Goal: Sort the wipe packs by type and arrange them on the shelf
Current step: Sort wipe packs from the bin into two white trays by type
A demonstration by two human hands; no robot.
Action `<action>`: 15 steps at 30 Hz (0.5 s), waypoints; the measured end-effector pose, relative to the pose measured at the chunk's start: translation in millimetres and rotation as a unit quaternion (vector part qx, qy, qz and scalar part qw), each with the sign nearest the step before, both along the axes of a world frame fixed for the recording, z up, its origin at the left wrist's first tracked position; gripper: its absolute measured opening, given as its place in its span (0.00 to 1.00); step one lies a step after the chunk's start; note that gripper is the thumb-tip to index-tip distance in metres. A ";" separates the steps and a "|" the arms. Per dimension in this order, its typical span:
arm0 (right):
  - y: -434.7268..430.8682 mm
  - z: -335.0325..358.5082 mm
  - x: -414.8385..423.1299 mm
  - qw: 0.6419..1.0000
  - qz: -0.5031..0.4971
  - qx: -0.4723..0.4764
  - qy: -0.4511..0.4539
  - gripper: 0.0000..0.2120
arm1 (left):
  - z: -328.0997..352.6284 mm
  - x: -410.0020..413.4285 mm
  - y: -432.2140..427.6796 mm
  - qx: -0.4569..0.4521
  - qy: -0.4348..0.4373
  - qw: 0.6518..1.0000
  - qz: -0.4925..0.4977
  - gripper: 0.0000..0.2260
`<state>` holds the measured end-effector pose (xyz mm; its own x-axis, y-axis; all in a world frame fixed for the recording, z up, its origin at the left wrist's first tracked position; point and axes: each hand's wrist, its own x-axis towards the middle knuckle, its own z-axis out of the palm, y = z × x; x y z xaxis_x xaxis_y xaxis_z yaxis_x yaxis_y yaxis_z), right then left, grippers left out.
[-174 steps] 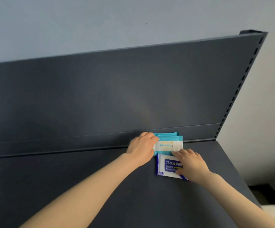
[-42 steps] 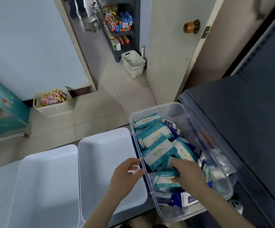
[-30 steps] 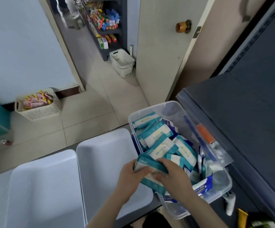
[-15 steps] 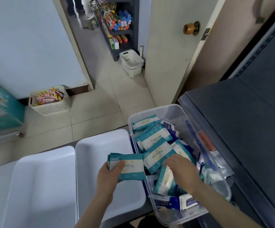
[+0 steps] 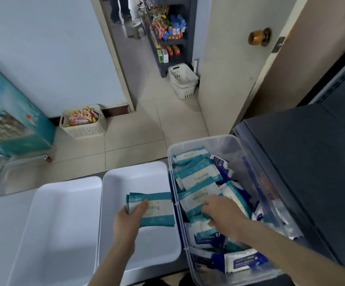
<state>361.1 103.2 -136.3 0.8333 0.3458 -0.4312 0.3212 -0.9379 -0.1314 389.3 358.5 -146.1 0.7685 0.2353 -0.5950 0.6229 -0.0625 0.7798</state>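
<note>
Teal pack [image 5: 157, 207]: out of the bin [image 5: 225, 141] since a moment ago, now grasped in my left fingers [image 5: 141, 206], tray [image 5: 138, 170] beneath. Right fingers [image 5: 209, 203] alongside, among remaining packs [image 5: 196, 178]; grip untellable. Sorting continues.

Clear plastic bin [image 5: 225, 141], glossy packs [image 5: 198, 178]

Seconds after both hands pressed packs onto the shelf [image 5: 312, 162], the left hand [image 5: 126, 221] now holds teal wipe packs [image 5: 157, 209] over the white tray [image 5: 138, 178] — lifted from the clear bin [image 5: 208, 141] — while the right hand [image 5: 223, 215] has gone back in among the rest.
</note>
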 end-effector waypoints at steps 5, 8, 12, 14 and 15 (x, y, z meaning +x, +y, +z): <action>-4.0 7.6 36.6 0.995 -0.030 0.055 -0.080 0.16 | -4.4 -6.4 1.8 0.001 0.013 0.999 0.034 0.08; -0.8 -9.5 44.0 0.996 -0.017 0.020 -0.085 0.22 | -2.1 -11.1 4.7 0.002 0.019 0.998 0.052 0.08; -2.2 -14.9 46.3 0.997 -0.021 -0.035 -0.068 0.23 | 0.1 -16.0 14.0 0.001 0.023 0.997 0.072 0.07; -4.7 -14.0 44.7 0.997 -0.020 -0.045 -0.066 0.21 | -0.7 -18.4 18.6 0.000 0.022 0.997 0.079 0.07; -5.5 -13.5 43.2 0.997 -0.026 -0.038 -0.062 0.20 | -1.1 -19.3 20.6 -0.002 0.020 0.996 0.083 0.06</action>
<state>404.3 97.7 -149.8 0.8977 0.2718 -0.3468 0.2821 -0.9592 -0.0217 370.0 379.0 -147.2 0.6942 0.3545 -0.6264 0.6555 0.0480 0.7536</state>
